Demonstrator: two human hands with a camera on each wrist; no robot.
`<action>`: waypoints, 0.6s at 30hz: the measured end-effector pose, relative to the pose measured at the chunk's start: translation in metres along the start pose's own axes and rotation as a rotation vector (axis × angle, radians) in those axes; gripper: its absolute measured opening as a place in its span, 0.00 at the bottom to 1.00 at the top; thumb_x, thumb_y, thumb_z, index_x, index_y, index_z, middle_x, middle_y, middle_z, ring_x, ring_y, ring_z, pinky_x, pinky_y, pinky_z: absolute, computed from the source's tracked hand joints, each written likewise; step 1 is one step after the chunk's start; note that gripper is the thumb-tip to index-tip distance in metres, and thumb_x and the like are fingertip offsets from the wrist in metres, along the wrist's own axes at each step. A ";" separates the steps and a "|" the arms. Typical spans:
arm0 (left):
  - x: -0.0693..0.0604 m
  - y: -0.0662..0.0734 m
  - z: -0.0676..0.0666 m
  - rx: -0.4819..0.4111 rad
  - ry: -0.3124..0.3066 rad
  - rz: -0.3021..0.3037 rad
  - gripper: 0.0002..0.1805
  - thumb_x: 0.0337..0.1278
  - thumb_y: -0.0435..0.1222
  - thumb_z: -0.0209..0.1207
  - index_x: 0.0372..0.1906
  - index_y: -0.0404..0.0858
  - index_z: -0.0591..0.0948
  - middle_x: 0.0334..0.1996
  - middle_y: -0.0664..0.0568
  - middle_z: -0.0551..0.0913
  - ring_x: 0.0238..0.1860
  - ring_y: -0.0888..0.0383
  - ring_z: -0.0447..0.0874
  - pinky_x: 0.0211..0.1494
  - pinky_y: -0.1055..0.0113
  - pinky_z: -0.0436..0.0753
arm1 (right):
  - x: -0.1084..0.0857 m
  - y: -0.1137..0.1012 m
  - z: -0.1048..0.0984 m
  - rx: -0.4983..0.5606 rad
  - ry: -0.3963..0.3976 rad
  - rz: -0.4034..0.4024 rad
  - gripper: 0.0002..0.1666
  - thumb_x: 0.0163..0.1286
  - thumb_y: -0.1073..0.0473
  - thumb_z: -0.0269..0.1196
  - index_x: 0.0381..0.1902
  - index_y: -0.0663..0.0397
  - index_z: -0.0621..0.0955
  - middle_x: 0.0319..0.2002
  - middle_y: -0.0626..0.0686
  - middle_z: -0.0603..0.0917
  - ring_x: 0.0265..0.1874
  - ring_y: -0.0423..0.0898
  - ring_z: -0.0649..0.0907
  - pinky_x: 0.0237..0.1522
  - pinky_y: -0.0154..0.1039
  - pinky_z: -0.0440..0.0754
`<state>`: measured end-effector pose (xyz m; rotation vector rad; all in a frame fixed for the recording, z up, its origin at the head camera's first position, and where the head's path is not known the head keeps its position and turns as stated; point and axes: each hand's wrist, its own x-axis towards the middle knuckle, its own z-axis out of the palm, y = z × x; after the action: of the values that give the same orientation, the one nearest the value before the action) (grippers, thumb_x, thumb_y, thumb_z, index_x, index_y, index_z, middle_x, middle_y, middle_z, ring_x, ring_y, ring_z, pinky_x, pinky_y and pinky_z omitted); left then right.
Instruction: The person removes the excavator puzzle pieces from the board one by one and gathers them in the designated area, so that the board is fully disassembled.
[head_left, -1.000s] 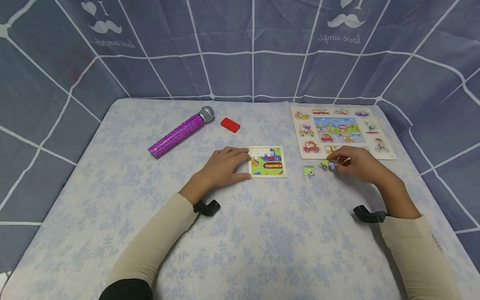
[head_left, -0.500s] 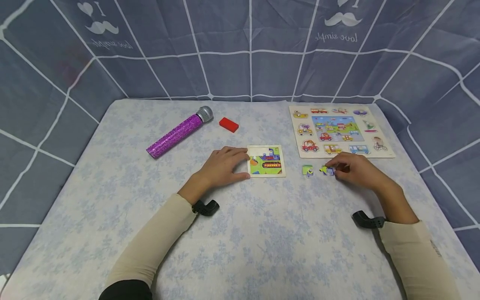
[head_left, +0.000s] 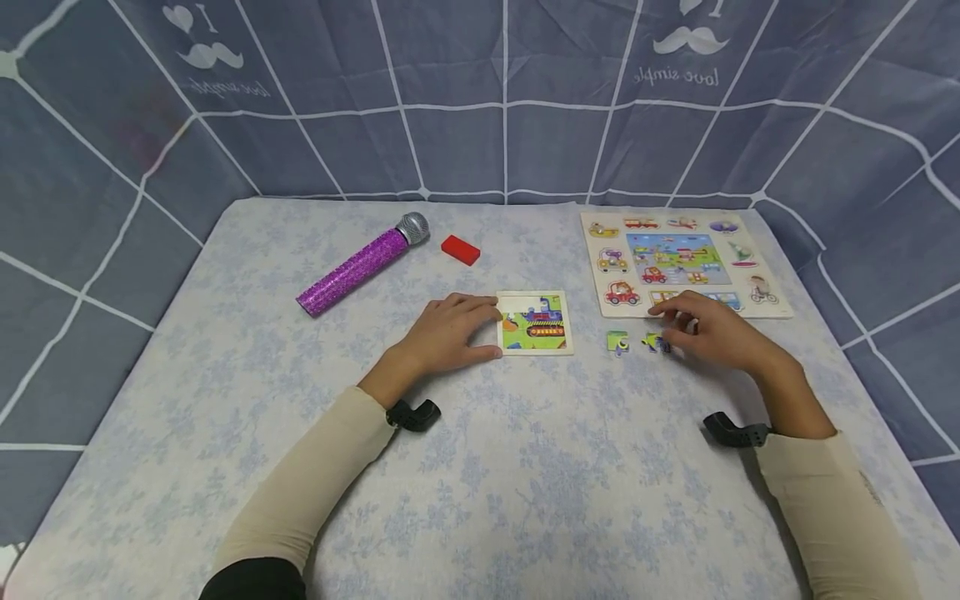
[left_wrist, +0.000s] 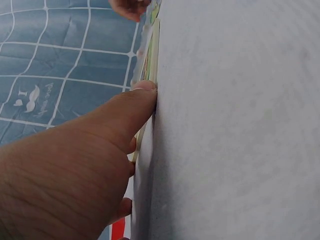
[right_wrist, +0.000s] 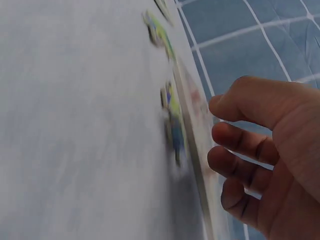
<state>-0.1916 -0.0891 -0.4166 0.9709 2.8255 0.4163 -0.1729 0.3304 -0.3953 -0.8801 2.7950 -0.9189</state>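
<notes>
Your right hand (head_left: pixel 708 332), loose and holding nothing, hides part of the pale rectangular vehicle board (head_left: pixel 738 282) at twelve o'clock; the small green-and-blue puzzle piece (head_left: pixel 654 342) at nine is blurred. Your relaxed left hand (head_left: pixel 447 335) touches the nine-o'clock edge of the square cream-framed puzzle (head_left: pixel 524 303).

Right hand (head_left: pixel 708 333) lets go of puzzle piece (head_left: pixel 654 342)

A second ago the fingers were holding the puzzle piece up by the lower edge of the picture board (head_left: pixel 768 310); half a second ago they were at its right end, down by the table. Now they are off it, with a gap showing in the right wrist view, and the piece lies about level with the other loose piece (head_left: pixel 617 342). The hand has also risen since the middle picture, again partly covering the printed buses (head_left: pixel 722 297).
</notes>
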 end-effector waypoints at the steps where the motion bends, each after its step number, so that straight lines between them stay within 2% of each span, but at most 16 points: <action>1: 0.000 0.000 0.000 -0.001 -0.001 -0.003 0.33 0.64 0.60 0.62 0.69 0.49 0.75 0.75 0.53 0.65 0.72 0.49 0.61 0.64 0.44 0.66 | 0.005 -0.003 0.001 0.002 -0.002 -0.006 0.18 0.67 0.73 0.66 0.54 0.63 0.82 0.40 0.53 0.81 0.35 0.45 0.79 0.33 0.37 0.76; 4: -0.001 0.000 0.001 -0.002 -0.005 -0.005 0.33 0.64 0.60 0.61 0.69 0.49 0.75 0.75 0.53 0.65 0.72 0.50 0.61 0.64 0.44 0.67 | 0.023 -0.012 0.005 0.006 -0.035 -0.006 0.18 0.69 0.70 0.66 0.56 0.63 0.81 0.43 0.54 0.82 0.39 0.48 0.80 0.37 0.42 0.78; 10: 0.000 0.000 0.001 0.000 0.001 0.000 0.33 0.64 0.60 0.61 0.68 0.49 0.75 0.75 0.53 0.65 0.72 0.50 0.61 0.64 0.44 0.67 | 0.072 -0.039 0.019 -0.020 -0.147 0.001 0.18 0.72 0.67 0.64 0.58 0.64 0.81 0.48 0.57 0.82 0.46 0.53 0.80 0.47 0.53 0.77; 15: 0.001 0.000 -0.001 0.006 0.010 0.000 0.32 0.64 0.60 0.62 0.68 0.50 0.75 0.75 0.53 0.66 0.72 0.49 0.62 0.64 0.43 0.67 | 0.109 -0.055 0.037 -0.036 -0.190 -0.084 0.17 0.71 0.68 0.63 0.57 0.61 0.83 0.47 0.57 0.80 0.44 0.53 0.79 0.48 0.53 0.77; 18: 0.001 0.000 0.000 0.009 0.010 0.004 0.32 0.64 0.60 0.61 0.67 0.49 0.76 0.74 0.53 0.66 0.71 0.49 0.63 0.63 0.43 0.68 | 0.123 -0.057 0.047 -0.051 -0.209 -0.141 0.15 0.71 0.69 0.62 0.54 0.60 0.84 0.44 0.57 0.79 0.40 0.52 0.77 0.45 0.50 0.76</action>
<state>-0.1922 -0.0885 -0.4164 0.9789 2.8371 0.4098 -0.2362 0.2011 -0.3886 -1.1229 2.6159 -0.7265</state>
